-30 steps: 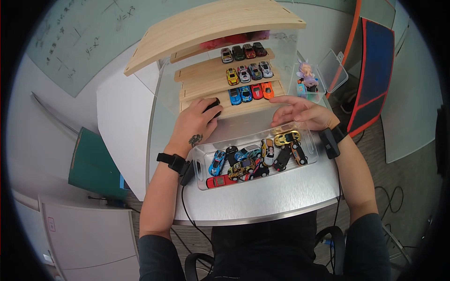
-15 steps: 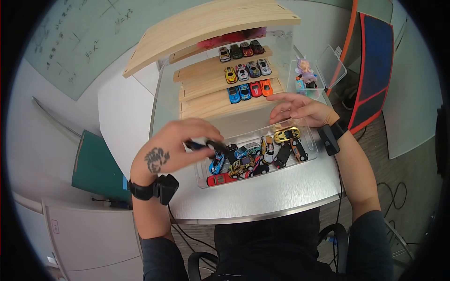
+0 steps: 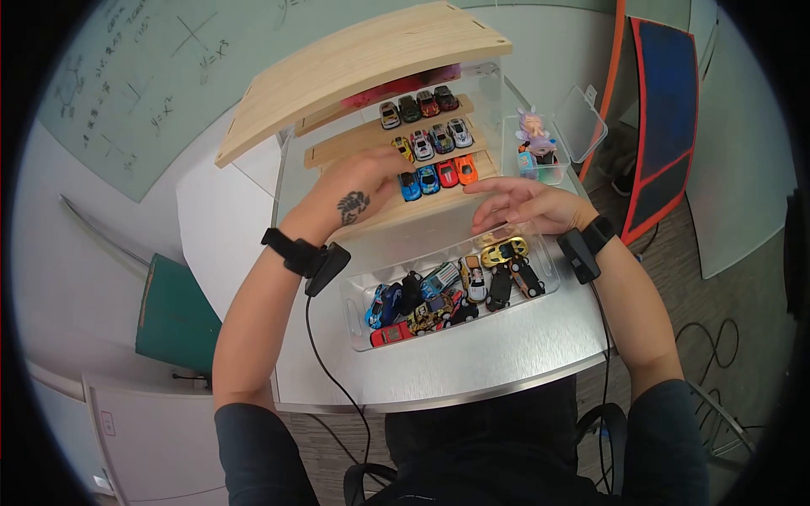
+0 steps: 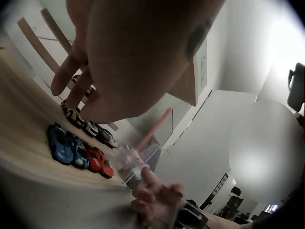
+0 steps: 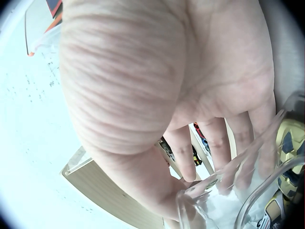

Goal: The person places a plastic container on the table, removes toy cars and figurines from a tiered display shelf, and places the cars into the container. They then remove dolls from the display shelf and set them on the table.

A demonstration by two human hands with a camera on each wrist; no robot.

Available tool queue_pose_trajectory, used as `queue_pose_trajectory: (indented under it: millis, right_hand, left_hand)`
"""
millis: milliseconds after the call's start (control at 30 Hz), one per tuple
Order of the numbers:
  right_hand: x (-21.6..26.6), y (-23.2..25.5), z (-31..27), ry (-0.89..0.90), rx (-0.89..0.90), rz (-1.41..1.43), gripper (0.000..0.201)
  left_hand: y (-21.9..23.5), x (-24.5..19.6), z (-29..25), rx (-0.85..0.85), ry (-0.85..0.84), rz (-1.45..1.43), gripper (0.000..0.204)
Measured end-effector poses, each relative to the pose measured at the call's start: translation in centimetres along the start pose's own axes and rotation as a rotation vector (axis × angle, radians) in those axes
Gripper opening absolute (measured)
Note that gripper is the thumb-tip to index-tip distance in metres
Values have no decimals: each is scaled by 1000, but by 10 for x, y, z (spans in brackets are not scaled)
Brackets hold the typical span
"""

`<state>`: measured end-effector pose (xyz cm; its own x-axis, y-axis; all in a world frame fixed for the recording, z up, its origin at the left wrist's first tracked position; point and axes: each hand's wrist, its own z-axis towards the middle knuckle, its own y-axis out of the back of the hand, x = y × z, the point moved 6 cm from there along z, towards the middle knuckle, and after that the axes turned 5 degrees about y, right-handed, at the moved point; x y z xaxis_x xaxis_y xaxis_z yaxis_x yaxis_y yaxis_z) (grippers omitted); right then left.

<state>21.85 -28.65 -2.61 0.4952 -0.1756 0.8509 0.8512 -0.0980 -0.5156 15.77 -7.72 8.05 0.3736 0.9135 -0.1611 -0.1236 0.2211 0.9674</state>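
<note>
"Two hands, you say. How do their fingers lie?"

"The left hand [image 3: 361, 187] has its fingers [image 4: 66, 74] loosely bent and gripping nothing I can see, just by one yellow car [image 4: 74, 117]; I can't tell whether they touch it. The right hand [image 3: 533, 207] is relaxed, palm showing, with nothing in its grasp, beside the clear bin [image 3: 541, 253]."

"And where's that yellow car?"

"At the left end of the middle row on the wooden shelf [image 3: 333, 156]. Three rows of four there, so twelve. The lowest has two blue cars [image 3: 429, 179], one red car [image 3: 447, 173] and one orange car [image 3: 467, 170]."

"How many lie in the bin?"

"At least ten; they overlap, so I can't settle it. One gold car [image 3: 504, 251] lies nearest the right hand."

"Anything farther out?"

"One side box [image 3: 553, 174] with its lid [image 3: 588, 126] open and one purple-haired figure [image 3: 531, 126] in it, on the same bench [image 3: 472, 371]."
</note>
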Motion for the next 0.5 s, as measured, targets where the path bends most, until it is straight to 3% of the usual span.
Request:
queue_pose_trajectory:
  millis: [133,200,300,500]
  right_hand:
    - [1,-1,-1,-9,-2,20,64]
    - [-1,0,-1,-13,2,21,63]
    - [-2,2,1,-11,13,17,62]
    - [-3,3,1,-18,7,16,61]
  left_hand:
    - [-24,-7,11,37,-171,157,30]
    - [-32,-18,9,17,-361,381,35]
    - [-45,-20,6,78,-388,600,40]
    - [-55,-17,10,92,-373,650,38]
